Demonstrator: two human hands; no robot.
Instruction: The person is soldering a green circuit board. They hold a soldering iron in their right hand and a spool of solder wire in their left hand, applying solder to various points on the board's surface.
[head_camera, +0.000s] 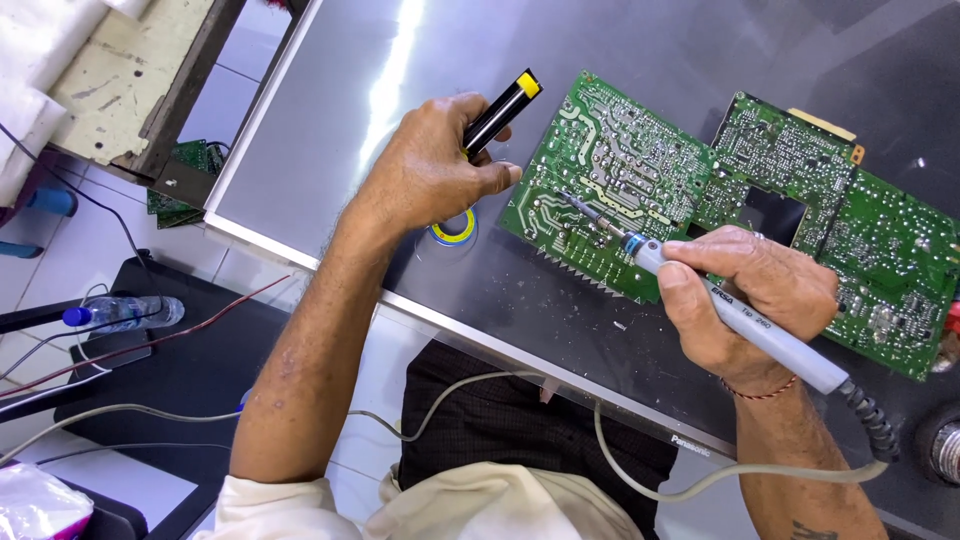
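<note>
My right hand (745, 295) grips a grey soldering iron (770, 335) like a pen, its thin tip resting on the solder side of a green circuit board (620, 170). My left hand (430, 170) is closed around a black tool with a yellow end (503, 110), held upright just left of the board. Under that hand lies a small yellow and blue ring (455, 232). The board sits on a dark flat panel (330, 120) that lies face down.
A second, larger green board section (880, 260) extends to the right. A grey cable (650, 480) loops from the iron across my lap. A plastic water bottle (120, 312) lies on a black surface at left. More board scraps (180, 180) sit under a frame at upper left.
</note>
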